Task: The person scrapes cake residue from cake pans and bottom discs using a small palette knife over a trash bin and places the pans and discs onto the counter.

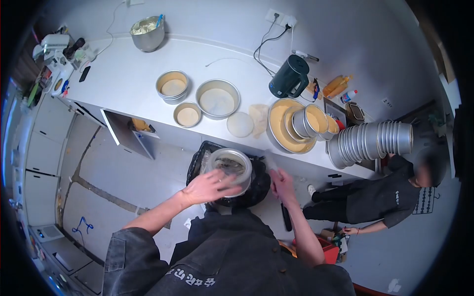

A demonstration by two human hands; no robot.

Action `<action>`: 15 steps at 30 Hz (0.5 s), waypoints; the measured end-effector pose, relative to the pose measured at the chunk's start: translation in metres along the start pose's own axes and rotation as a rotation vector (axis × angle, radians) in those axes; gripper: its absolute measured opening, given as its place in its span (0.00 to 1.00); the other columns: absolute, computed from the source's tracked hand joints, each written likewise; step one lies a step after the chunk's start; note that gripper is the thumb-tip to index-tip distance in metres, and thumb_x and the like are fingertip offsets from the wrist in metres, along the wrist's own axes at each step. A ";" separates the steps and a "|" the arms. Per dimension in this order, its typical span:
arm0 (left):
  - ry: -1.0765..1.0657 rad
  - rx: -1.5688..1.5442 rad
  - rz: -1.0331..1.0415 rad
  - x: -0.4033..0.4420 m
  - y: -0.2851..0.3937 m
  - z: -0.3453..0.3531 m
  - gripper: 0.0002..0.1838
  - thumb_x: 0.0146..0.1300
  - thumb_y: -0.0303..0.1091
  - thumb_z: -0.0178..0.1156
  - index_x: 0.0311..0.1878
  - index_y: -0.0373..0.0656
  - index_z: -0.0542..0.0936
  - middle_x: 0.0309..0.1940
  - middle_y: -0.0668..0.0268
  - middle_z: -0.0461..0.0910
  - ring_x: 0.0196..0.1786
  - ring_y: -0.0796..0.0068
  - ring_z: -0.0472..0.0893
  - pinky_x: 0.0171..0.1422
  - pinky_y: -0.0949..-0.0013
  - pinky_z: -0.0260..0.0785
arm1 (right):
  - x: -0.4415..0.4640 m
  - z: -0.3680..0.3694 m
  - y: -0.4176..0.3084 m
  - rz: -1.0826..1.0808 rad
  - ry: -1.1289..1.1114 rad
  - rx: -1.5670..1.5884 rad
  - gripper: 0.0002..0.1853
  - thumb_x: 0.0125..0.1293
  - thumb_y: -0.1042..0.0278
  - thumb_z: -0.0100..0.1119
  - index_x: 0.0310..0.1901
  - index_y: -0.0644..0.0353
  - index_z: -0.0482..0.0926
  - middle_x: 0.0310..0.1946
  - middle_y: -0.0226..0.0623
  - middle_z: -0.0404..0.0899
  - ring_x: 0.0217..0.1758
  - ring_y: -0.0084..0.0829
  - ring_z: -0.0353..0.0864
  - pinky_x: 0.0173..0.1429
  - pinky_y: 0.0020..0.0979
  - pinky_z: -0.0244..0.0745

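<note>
A round metal cake ring (245, 160) is over a bin lined with a black bag (259, 183), and the bag shows through its middle. My left hand (213, 186) lies across the ring's near-left side, fingers partly spread and a little blurred; it appears to hold the ring. To the right, my right hand (283, 186) is closed around a long tool with a black handle (286, 218). The tool's pale blade is smeared by motion, so its exact kind is unclear. On the counter above the bin lie a round pale disc (240, 124) and brownish paper (258, 118).
Cake tins (217, 98) stand along the white counter (133, 74), beside stacked tins (291, 126) and a long row of nested tins (370, 143). A dark kettle (290, 79) is behind them. A cupboard door (129, 135) hangs ajar. Another person (380, 192) stands at right.
</note>
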State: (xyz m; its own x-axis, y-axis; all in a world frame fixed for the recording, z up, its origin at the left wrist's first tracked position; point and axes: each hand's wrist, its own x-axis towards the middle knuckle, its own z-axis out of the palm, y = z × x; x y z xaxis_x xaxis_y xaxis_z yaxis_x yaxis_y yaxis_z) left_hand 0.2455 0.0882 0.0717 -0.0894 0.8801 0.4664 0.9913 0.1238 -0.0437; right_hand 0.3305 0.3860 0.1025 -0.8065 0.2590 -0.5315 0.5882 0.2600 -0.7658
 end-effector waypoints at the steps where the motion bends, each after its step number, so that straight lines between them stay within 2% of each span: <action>1: 0.049 -0.092 -0.233 -0.001 0.001 0.003 0.35 0.54 0.31 0.67 0.69 0.58 0.78 0.64 0.62 0.76 0.59 0.61 0.78 0.70 0.58 0.68 | -0.001 0.001 0.001 0.002 0.032 -0.051 0.15 0.77 0.56 0.61 0.55 0.55 0.85 0.16 0.29 0.75 0.13 0.21 0.72 0.17 0.28 0.63; 2: 0.096 -0.182 -0.461 0.001 0.000 0.004 0.35 0.51 0.30 0.71 0.68 0.54 0.79 0.64 0.59 0.76 0.60 0.57 0.78 0.69 0.56 0.69 | -0.004 0.004 -0.001 0.004 0.066 -0.099 0.14 0.77 0.56 0.61 0.52 0.56 0.85 0.16 0.30 0.76 0.14 0.22 0.73 0.17 0.28 0.63; 3: 0.262 -0.284 -0.714 0.011 0.002 0.002 0.35 0.50 0.28 0.75 0.66 0.47 0.80 0.63 0.52 0.76 0.60 0.49 0.78 0.68 0.52 0.69 | -0.005 0.015 0.004 -0.111 0.096 -0.180 0.13 0.76 0.58 0.60 0.49 0.60 0.82 0.16 0.34 0.77 0.15 0.25 0.77 0.19 0.33 0.66; 4: 0.481 -0.340 -0.953 0.017 -0.003 0.016 0.34 0.54 0.32 0.75 0.67 0.43 0.78 0.61 0.50 0.78 0.61 0.50 0.78 0.68 0.53 0.69 | -0.006 0.023 0.007 -0.108 0.105 -0.173 0.13 0.76 0.58 0.60 0.49 0.60 0.82 0.16 0.34 0.77 0.15 0.25 0.77 0.19 0.33 0.66; 6: 0.804 -0.874 -1.472 0.035 -0.021 0.009 0.35 0.57 0.34 0.75 0.69 0.39 0.76 0.63 0.51 0.78 0.63 0.56 0.78 0.69 0.58 0.69 | -0.012 0.038 0.001 -0.250 0.274 -0.174 0.11 0.77 0.62 0.58 0.45 0.63 0.77 0.17 0.39 0.79 0.18 0.34 0.83 0.22 0.40 0.73; 7: 0.795 -0.876 -1.466 0.040 -0.025 0.003 0.35 0.57 0.34 0.75 0.69 0.39 0.76 0.63 0.51 0.78 0.63 0.56 0.78 0.69 0.58 0.69 | -0.012 0.046 -0.004 -0.247 0.279 -0.167 0.11 0.77 0.62 0.58 0.45 0.63 0.77 0.17 0.39 0.79 0.18 0.34 0.83 0.22 0.40 0.73; 9: 0.925 -1.028 -1.450 0.048 -0.029 -0.010 0.37 0.56 0.27 0.70 0.71 0.37 0.74 0.65 0.54 0.77 0.64 0.64 0.78 0.70 0.62 0.67 | -0.008 0.061 -0.018 -0.605 0.287 -0.500 0.12 0.80 0.61 0.52 0.42 0.62 0.73 0.17 0.46 0.79 0.19 0.50 0.82 0.24 0.48 0.75; 10: 0.914 -1.032 -1.437 0.051 -0.029 -0.014 0.37 0.56 0.27 0.70 0.71 0.37 0.74 0.65 0.54 0.77 0.64 0.64 0.78 0.70 0.62 0.67 | -0.002 0.064 -0.027 -0.601 0.301 -0.492 0.12 0.80 0.61 0.52 0.42 0.62 0.73 0.17 0.46 0.79 0.19 0.50 0.82 0.24 0.48 0.75; 12: 0.983 -1.055 -1.207 0.060 -0.024 -0.024 0.39 0.51 0.20 0.63 0.73 0.37 0.73 0.66 0.56 0.76 0.65 0.65 0.77 0.72 0.63 0.66 | 0.010 0.066 -0.047 -0.782 0.329 -0.735 0.11 0.79 0.64 0.53 0.42 0.64 0.72 0.19 0.54 0.79 0.24 0.60 0.80 0.27 0.54 0.75; 13: 0.983 -1.007 -1.122 0.068 -0.020 -0.031 0.42 0.46 0.18 0.59 0.73 0.36 0.73 0.63 0.56 0.77 0.64 0.65 0.77 0.73 0.64 0.64 | 0.018 0.069 -0.050 -0.779 0.342 -0.727 0.11 0.79 0.64 0.53 0.42 0.64 0.72 0.19 0.54 0.79 0.24 0.60 0.80 0.27 0.54 0.75; 14: 0.849 -0.915 -1.081 0.065 -0.018 -0.032 0.44 0.43 0.19 0.60 0.72 0.36 0.73 0.61 0.55 0.77 0.64 0.63 0.77 0.74 0.64 0.64 | 0.026 0.073 -0.054 -0.673 0.385 -0.755 0.09 0.77 0.67 0.53 0.42 0.64 0.72 0.18 0.51 0.79 0.22 0.56 0.81 0.25 0.51 0.75; 15: 0.857 -0.863 -1.029 0.065 -0.018 -0.032 0.44 0.42 0.19 0.59 0.72 0.36 0.73 0.61 0.55 0.77 0.64 0.63 0.77 0.74 0.64 0.63 | 0.029 0.079 -0.056 -0.565 0.423 -0.780 0.07 0.76 0.70 0.53 0.42 0.65 0.73 0.17 0.49 0.78 0.20 0.51 0.82 0.23 0.48 0.76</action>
State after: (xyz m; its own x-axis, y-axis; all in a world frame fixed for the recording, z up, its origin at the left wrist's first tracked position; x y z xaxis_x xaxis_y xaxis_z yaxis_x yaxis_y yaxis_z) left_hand 0.2251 0.1289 0.1311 -0.9431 0.0452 0.3296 0.3260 -0.0708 0.9427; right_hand 0.2691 0.3055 0.1011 -0.9774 0.1777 0.1148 0.1298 0.9322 -0.3378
